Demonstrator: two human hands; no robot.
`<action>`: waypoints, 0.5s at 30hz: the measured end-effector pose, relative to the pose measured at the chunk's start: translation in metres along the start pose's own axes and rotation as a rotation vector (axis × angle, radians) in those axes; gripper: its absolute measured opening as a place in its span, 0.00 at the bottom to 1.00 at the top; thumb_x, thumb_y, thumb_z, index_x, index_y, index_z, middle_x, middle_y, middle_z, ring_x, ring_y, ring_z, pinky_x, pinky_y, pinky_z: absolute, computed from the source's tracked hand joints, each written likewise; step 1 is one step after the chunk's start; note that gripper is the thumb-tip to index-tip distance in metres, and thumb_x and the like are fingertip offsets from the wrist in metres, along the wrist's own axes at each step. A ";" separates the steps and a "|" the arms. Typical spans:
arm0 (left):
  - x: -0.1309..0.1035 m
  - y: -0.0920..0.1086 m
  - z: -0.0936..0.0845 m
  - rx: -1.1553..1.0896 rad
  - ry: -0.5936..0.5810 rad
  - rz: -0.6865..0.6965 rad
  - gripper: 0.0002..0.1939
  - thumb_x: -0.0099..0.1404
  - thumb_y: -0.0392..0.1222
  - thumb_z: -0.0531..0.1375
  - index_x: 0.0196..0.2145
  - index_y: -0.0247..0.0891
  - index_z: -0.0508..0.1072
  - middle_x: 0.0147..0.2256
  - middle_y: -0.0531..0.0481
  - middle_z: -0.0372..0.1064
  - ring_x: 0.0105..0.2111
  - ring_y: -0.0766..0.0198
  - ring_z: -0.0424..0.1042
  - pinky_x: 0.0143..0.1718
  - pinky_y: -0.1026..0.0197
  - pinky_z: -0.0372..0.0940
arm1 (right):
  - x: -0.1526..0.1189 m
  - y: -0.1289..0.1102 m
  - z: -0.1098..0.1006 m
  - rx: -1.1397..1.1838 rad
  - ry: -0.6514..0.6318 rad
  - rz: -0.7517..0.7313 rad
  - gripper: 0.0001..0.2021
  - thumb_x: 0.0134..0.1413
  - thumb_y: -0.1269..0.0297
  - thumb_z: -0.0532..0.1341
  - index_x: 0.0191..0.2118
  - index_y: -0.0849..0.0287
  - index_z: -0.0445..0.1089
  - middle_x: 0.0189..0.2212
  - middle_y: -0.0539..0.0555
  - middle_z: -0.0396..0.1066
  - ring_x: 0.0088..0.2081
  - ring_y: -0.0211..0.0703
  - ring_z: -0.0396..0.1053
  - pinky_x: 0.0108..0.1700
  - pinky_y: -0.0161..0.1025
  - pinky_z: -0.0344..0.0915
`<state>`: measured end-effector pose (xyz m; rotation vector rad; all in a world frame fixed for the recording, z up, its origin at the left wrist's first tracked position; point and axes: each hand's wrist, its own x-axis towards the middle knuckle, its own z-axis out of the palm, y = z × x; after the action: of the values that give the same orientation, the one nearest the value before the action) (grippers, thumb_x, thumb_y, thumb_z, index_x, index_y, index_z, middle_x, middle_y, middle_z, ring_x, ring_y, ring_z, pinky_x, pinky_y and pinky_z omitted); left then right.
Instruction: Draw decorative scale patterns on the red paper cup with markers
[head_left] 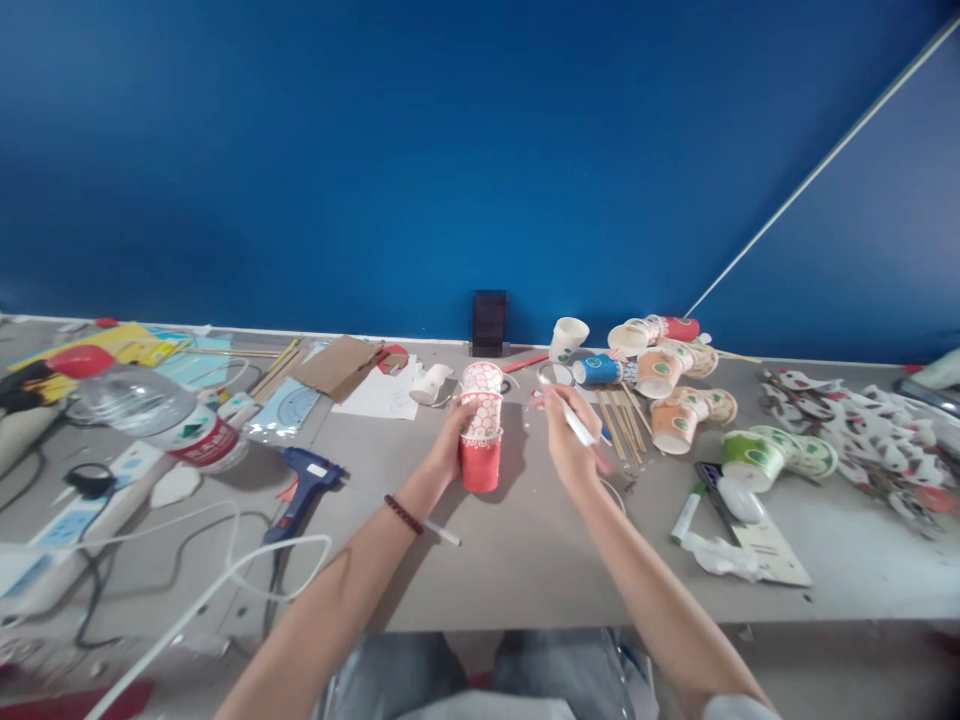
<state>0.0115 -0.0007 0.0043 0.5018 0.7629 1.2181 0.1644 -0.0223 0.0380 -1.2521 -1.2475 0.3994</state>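
My left hand (454, 440) is wrapped around the side of a paper cup stack (481, 464). Its lower cup is red and the upper part is white with a red net pattern; it stands upright at the middle of the table. To its right, my right hand (567, 436) is closed on a white marker (577, 424), slanting down to the right and slightly blurred. Hand and marker are apart from the cups. Beneath my left wrist lies a thin white stick (442, 532), partly hidden by the arm.
A blue glue gun (306, 490), a plastic bottle (161, 410) and a power strip (90, 520) with loose cables lie left. Wooden sticks (621, 425), joined paper cups (675, 418), a utility knife (716, 500) and a heap of white-and-red cutouts (862, 430) lie right. A blue wall (375, 180) bounds the back.
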 end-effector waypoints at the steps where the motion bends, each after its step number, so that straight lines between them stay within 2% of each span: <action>1: 0.001 -0.001 -0.001 -0.025 -0.008 -0.014 0.22 0.51 0.46 0.66 0.41 0.36 0.66 0.31 0.46 0.73 0.26 0.60 0.73 0.28 0.58 0.68 | 0.007 0.002 0.002 -0.036 -0.061 -0.037 0.13 0.57 0.54 0.56 0.41 0.56 0.70 0.32 0.53 0.76 0.33 0.44 0.72 0.36 0.41 0.68; 3: 0.002 -0.002 -0.002 -0.039 -0.003 -0.044 0.23 0.51 0.47 0.66 0.42 0.35 0.67 0.30 0.45 0.73 0.26 0.59 0.74 0.29 0.58 0.69 | 0.024 0.011 0.010 -0.177 -0.152 -0.117 0.14 0.60 0.57 0.52 0.46 0.54 0.67 0.41 0.55 0.75 0.40 0.47 0.72 0.42 0.45 0.68; 6: 0.003 -0.004 -0.003 -0.041 0.013 -0.025 0.22 0.52 0.47 0.66 0.42 0.35 0.67 0.28 0.47 0.72 0.26 0.60 0.73 0.29 0.59 0.68 | 0.055 0.035 0.029 -0.460 -0.273 -0.313 0.14 0.59 0.62 0.52 0.48 0.53 0.67 0.47 0.56 0.72 0.51 0.52 0.67 0.52 0.52 0.63; 9: 0.004 -0.005 -0.003 -0.041 0.010 0.006 0.20 0.52 0.45 0.66 0.40 0.36 0.67 0.28 0.49 0.72 0.25 0.61 0.73 0.30 0.59 0.68 | 0.088 0.060 0.051 -0.671 -0.515 -0.548 0.17 0.55 0.69 0.55 0.52 0.58 0.66 0.47 0.59 0.72 0.62 0.51 0.56 0.63 0.54 0.50; 11: 0.005 -0.004 -0.003 -0.043 -0.002 0.004 0.19 0.52 0.45 0.65 0.40 0.37 0.67 0.29 0.48 0.72 0.25 0.61 0.73 0.30 0.58 0.68 | 0.107 0.071 0.065 -0.755 -0.659 -0.683 0.25 0.47 0.72 0.61 0.54 0.63 0.64 0.52 0.62 0.69 0.64 0.54 0.52 0.66 0.55 0.42; 13: 0.004 -0.003 -0.003 -0.051 -0.020 0.004 0.19 0.52 0.46 0.65 0.40 0.37 0.67 0.29 0.48 0.72 0.25 0.61 0.73 0.30 0.58 0.68 | 0.123 0.078 0.076 -0.777 -0.716 -0.760 0.30 0.42 0.75 0.64 0.55 0.66 0.63 0.58 0.65 0.63 0.65 0.56 0.49 0.67 0.55 0.39; 15: 0.004 -0.001 -0.003 -0.062 -0.028 0.000 0.19 0.52 0.46 0.65 0.40 0.37 0.67 0.28 0.48 0.72 0.25 0.61 0.73 0.30 0.58 0.68 | 0.137 0.081 0.083 -0.760 -0.753 -0.788 0.30 0.41 0.74 0.65 0.55 0.64 0.63 0.59 0.64 0.60 0.66 0.55 0.47 0.67 0.55 0.38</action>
<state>0.0109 0.0022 0.0006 0.4665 0.6991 1.2287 0.1720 0.1564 0.0194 -1.1007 -2.5658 -0.2557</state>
